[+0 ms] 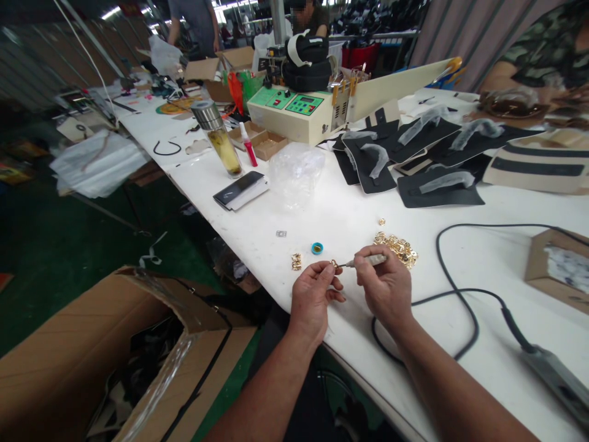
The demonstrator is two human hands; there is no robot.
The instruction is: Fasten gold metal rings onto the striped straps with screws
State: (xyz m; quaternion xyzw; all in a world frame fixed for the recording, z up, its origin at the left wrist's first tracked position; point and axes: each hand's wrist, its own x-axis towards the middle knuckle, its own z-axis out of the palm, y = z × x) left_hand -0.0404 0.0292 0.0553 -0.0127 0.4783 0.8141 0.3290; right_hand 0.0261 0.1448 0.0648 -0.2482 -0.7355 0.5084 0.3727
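My left hand [313, 299] pinches a small gold metal fitting [334, 264] between thumb and forefinger, just above the table. My right hand [385, 283] grips a slim pen-like tool [370, 261] with a pale handle, its thin tip touching or very near the fitting. A small blue cap [317, 248] with something yellowish in it sits just beyond my left hand. Left of the cap stands a little group of gold fittings [296, 262]. A loose pile of gold fittings [401, 248] lies behind my right hand, with a single gold piece [381, 221] farther back.
A black cable [473, 319] loops right of my right arm to a grey device [554, 374]. Black panels [439, 184] with wrapped handles lie behind, near a cream machine [294, 113]. A glass bottle [221, 144] stands farther left. An open carton [193, 362] is beside the table.
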